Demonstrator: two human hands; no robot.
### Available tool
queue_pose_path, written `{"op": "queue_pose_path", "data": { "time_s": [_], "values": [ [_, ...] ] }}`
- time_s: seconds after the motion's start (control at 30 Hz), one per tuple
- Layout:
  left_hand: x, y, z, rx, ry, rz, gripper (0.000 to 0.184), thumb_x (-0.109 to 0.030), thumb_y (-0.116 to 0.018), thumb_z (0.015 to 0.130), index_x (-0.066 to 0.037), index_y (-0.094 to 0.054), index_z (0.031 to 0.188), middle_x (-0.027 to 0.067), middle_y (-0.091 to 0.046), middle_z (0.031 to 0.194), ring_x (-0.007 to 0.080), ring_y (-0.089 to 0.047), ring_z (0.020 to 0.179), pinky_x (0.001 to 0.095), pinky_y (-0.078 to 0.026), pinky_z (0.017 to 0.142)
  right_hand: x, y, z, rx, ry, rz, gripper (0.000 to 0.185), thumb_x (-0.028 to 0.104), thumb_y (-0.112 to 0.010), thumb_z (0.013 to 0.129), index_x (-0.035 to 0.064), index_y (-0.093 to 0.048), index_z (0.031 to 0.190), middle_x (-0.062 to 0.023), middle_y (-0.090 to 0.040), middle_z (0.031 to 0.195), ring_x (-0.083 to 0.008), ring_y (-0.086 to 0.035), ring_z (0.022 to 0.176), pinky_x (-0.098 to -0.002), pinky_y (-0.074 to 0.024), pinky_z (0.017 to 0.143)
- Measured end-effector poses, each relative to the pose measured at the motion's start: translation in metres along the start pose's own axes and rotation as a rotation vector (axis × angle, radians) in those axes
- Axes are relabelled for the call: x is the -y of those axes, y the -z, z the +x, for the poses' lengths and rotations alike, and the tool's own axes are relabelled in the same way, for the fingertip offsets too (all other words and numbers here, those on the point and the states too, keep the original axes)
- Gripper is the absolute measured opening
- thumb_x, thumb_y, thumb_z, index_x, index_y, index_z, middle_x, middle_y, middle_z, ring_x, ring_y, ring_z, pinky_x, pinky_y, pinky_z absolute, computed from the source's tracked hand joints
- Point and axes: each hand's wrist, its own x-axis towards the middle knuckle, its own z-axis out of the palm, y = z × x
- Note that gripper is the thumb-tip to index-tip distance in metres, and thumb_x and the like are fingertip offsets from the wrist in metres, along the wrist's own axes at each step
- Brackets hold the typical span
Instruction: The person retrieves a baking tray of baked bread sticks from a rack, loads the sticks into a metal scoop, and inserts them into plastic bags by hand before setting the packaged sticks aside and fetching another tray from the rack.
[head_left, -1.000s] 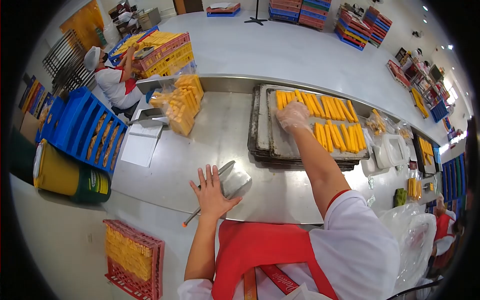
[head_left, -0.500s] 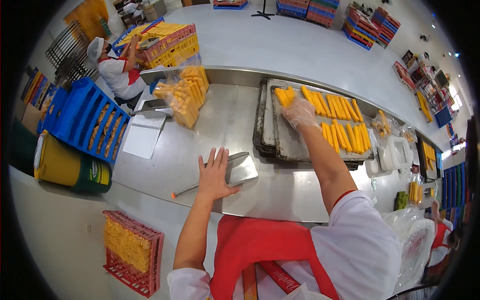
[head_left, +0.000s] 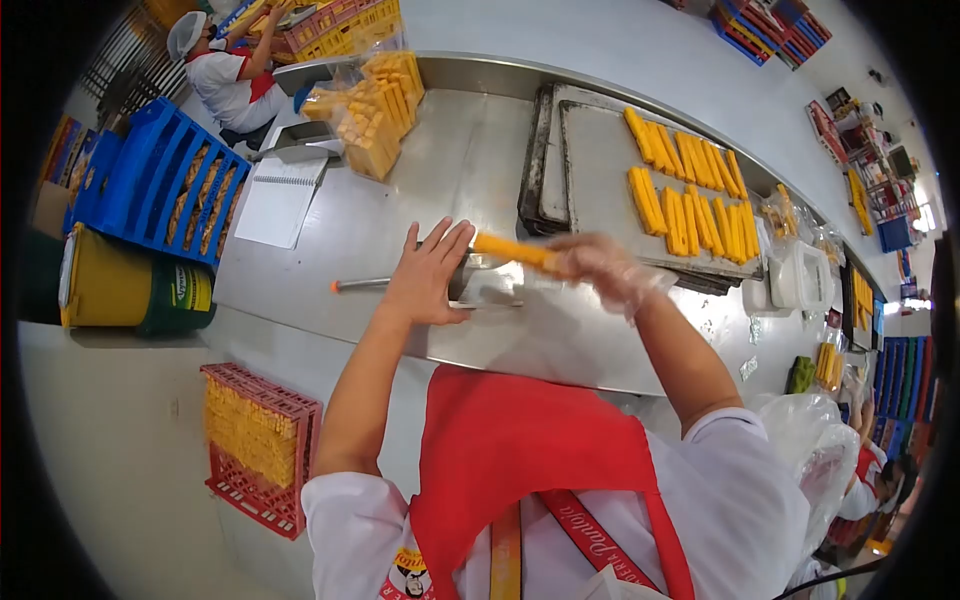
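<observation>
My right hand [head_left: 598, 270], in a clear plastic glove and blurred by motion, is closed on yellow breadsticks [head_left: 515, 250]; how many is hard to make out. It holds them level above the steel table, pointing toward my left hand. My left hand [head_left: 428, 275] is bare, fingers stretched out, over a metal scoop [head_left: 485, 290] whose thin handle [head_left: 360, 284] ends in an orange tip. The hand covers part of the scoop. Two rows of breadsticks [head_left: 690, 220] lie on a dark-edged baking tray [head_left: 600, 190], which rests on other trays.
A filled clear bag of breadsticks [head_left: 375, 115] stands at the table's far left, near a spiral notebook [head_left: 280, 200]. A white plastic container [head_left: 800, 275] sits right of the trays. Blue crates [head_left: 165, 185], a yellow-green bucket [head_left: 135, 290] and a co-worker [head_left: 235, 85] are leftward.
My right hand has lifted the breadsticks at the tray's left end and brought them over the table toward my left hand. My view has tilted downward.
</observation>
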Motion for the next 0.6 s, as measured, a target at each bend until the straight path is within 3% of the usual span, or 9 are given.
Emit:
{"op": "queue_pose_path", "data": {
  "time_s": [0.1, 0.17, 0.2, 0.23, 0.3, 0.33, 0.43, 0.53, 0.6],
  "values": [
    [0.003, 0.004, -0.001, 0.017, -0.075, 0.007, 0.13, -0.05, -0.087, 0.054, -0.009, -0.022, 0.159, 0.0094, -0.035, 0.161, 0.0311, -0.028, 0.151, 0.0652, -0.015, 0.12, -0.052, -0.007, 0.014, 0.118, -0.197, -0.151, 0.051, 0.037, -0.063, 0.083, 0.0007, -0.07, 0.118, -0.0099, -0.071, 0.1, -0.0184, -0.064, 0.086, -0.0282, -0.0466, 0.069],
    [0.003, 0.005, 0.001, 0.042, -0.126, -0.011, 0.131, -0.05, -0.087, 0.053, -0.008, -0.022, 0.159, 0.0097, -0.034, 0.161, 0.032, -0.028, 0.151, 0.065, -0.014, 0.121, -0.069, -0.022, 0.024, 0.132, -0.591, 0.579, 0.046, 0.039, -0.052, 0.088, 0.0075, -0.065, 0.119, -0.0072, -0.07, 0.108, -0.0231, -0.064, 0.09, -0.0362, -0.0502, 0.074],
    [0.003, 0.006, 0.003, 0.059, -0.168, -0.023, 0.132, -0.049, -0.087, 0.052, -0.007, -0.022, 0.159, 0.01, -0.034, 0.162, 0.0329, -0.027, 0.151, 0.0648, -0.013, 0.121, -0.073, -0.02, 0.027, 0.264, -0.527, 0.756, 0.06, 0.046, -0.05, 0.094, 0.0056, -0.053, 0.137, -0.0144, -0.066, 0.123, -0.0311, -0.065, 0.102, -0.0439, -0.0533, 0.08],
    [0.001, 0.006, 0.004, 0.062, -0.171, -0.027, 0.132, -0.049, -0.087, 0.052, -0.007, -0.022, 0.159, 0.01, -0.034, 0.162, 0.0329, -0.027, 0.151, 0.0648, -0.013, 0.121, -0.077, -0.018, 0.029, 0.26, -0.529, 0.76, 0.06, 0.046, -0.05, 0.094, 0.0056, -0.053, 0.137, -0.0144, -0.066, 0.123, -0.0311, -0.065, 0.102, -0.0439, -0.0533, 0.08],
    [-0.001, 0.006, 0.005, 0.073, -0.187, -0.019, 0.132, -0.048, -0.088, 0.052, -0.008, -0.023, 0.159, 0.0093, -0.034, 0.162, 0.0323, -0.027, 0.151, 0.0643, -0.012, 0.122, -0.083, -0.017, 0.031, 0.173, -0.621, 0.693, 0.085, 0.071, -0.051, 0.091, -0.0007, -0.05, 0.138, -0.0263, -0.062, 0.125, -0.0372, -0.067, 0.1, -0.0448, -0.0579, 0.082],
    [-0.001, 0.005, 0.004, 0.078, -0.19, -0.021, 0.132, -0.048, -0.088, 0.052, -0.008, -0.023, 0.159, 0.0093, -0.034, 0.162, 0.0323, -0.027, 0.151, 0.0643, -0.012, 0.122, -0.085, -0.017, 0.027, 0.171, -0.623, 0.699, 0.085, 0.071, -0.051, 0.091, -0.0007, -0.05, 0.138, -0.0263, -0.062, 0.125, -0.0372, -0.067, 0.1, -0.0448, -0.0579, 0.082],
    [0.0, 0.001, 0.004, 0.064, -0.185, -0.019, 0.132, -0.05, -0.087, 0.052, -0.008, -0.022, 0.159, 0.0099, -0.034, 0.161, 0.033, -0.027, 0.151, 0.0641, -0.011, 0.122, -0.087, -0.012, 0.014, -0.259, -0.537, 0.247, 0.096, 0.07, -0.053, 0.093, -0.0128, -0.042, 0.139, -0.0294, -0.061, 0.112, -0.0393, -0.069, 0.086, -0.0478, -0.06, 0.068],
    [-0.006, -0.004, 0.007, -0.007, -0.18, -0.027, 0.13, -0.051, -0.087, 0.053, -0.01, -0.024, 0.159, 0.0098, -0.038, 0.159, 0.0318, -0.029, 0.15, 0.0648, -0.013, 0.121, -0.108, -0.02, 0.012, -0.27, -0.408, 0.403, 0.089, 0.069, -0.058, 0.092, -0.0149, -0.051, 0.123, -0.0237, -0.063, 0.09, -0.0328, -0.068, 0.067, -0.0396, -0.0584, 0.057],
    [-0.017, -0.005, 0.012, -0.001, -0.137, -0.04, 0.129, -0.051, -0.086, 0.053, -0.009, -0.024, 0.159, 0.0117, -0.037, 0.159, 0.0329, -0.029, 0.15, 0.0639, -0.012, 0.122, -0.1, -0.039, 0.006, -0.241, -0.373, 0.314, 0.082, 0.067, -0.059, 0.092, -0.0117, -0.056, 0.114, -0.0207, -0.063, 0.083, -0.0291, -0.067, 0.065, -0.0382, -0.058, 0.057]
  ]
}}
